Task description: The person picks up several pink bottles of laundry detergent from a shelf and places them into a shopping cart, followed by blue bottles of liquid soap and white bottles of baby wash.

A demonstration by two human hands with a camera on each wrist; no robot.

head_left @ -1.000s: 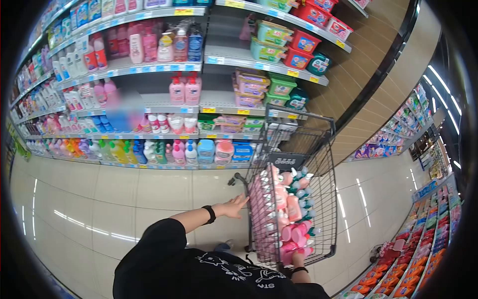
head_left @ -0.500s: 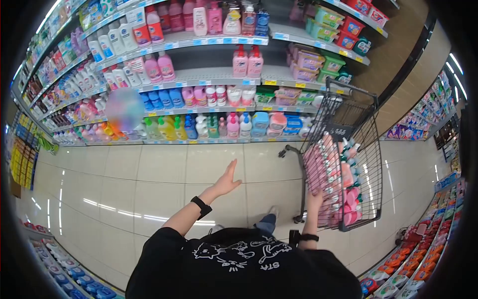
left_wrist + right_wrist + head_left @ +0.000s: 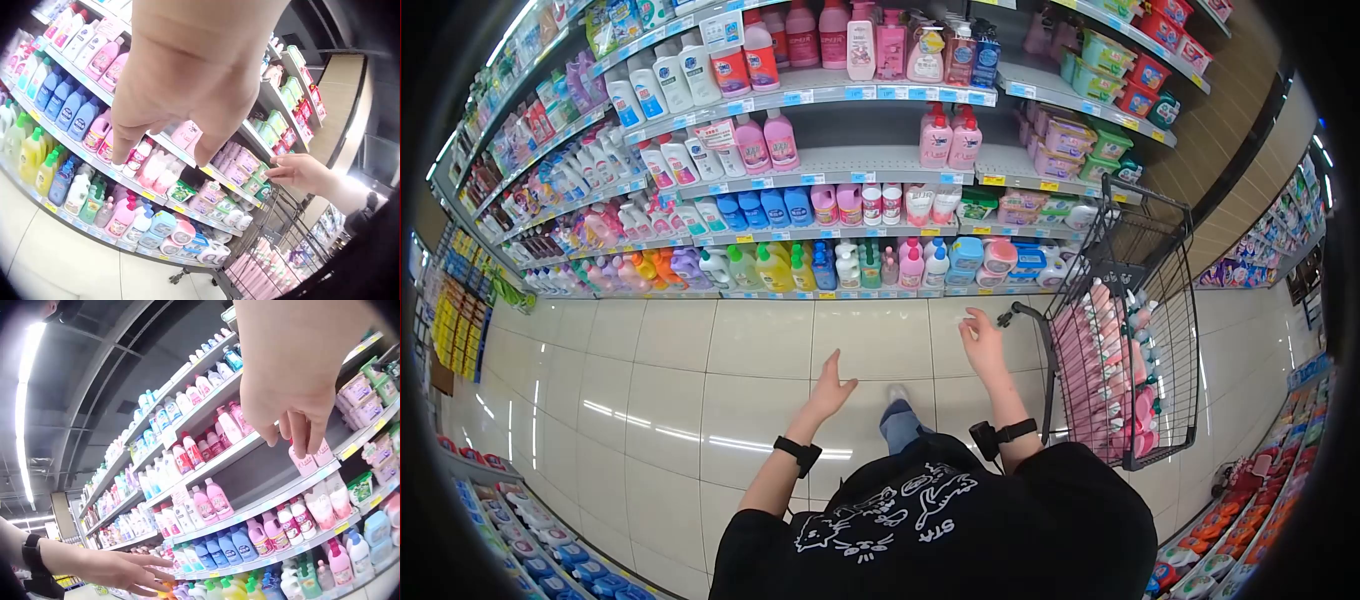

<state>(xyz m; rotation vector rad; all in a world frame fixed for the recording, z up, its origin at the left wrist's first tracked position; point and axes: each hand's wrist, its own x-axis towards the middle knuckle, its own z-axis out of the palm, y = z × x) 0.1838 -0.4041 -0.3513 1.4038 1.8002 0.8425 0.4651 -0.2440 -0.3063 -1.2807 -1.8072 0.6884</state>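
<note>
In the head view my left hand [image 3: 830,388] hangs over the floor, fingers extended and holding nothing. My right hand [image 3: 982,342] is also empty, its fingers loosely bent, between my left hand and the wire cart [image 3: 1197,330]. The cart stands at the right, loaded with pink bottles [image 3: 1142,420] and pink packs. Two pink pump bottles [image 3: 950,140] stand on a shelf in front of me, with bare shelf to their left. Both hands also show in the left wrist view, where my right hand [image 3: 300,172] appears above the cart.
Long shelves [image 3: 850,180] full of bottles and boxes curve across the front and left. Tiled floor [image 3: 680,350] lies between me and the shelves. More stocked shelves [image 3: 1250,510] stand at the lower right, and others at the lower left.
My right hand has come off the cart and moved left and forward, over the floor. The cart and shelves sit further right in the view. My left hand is still empty.
</note>
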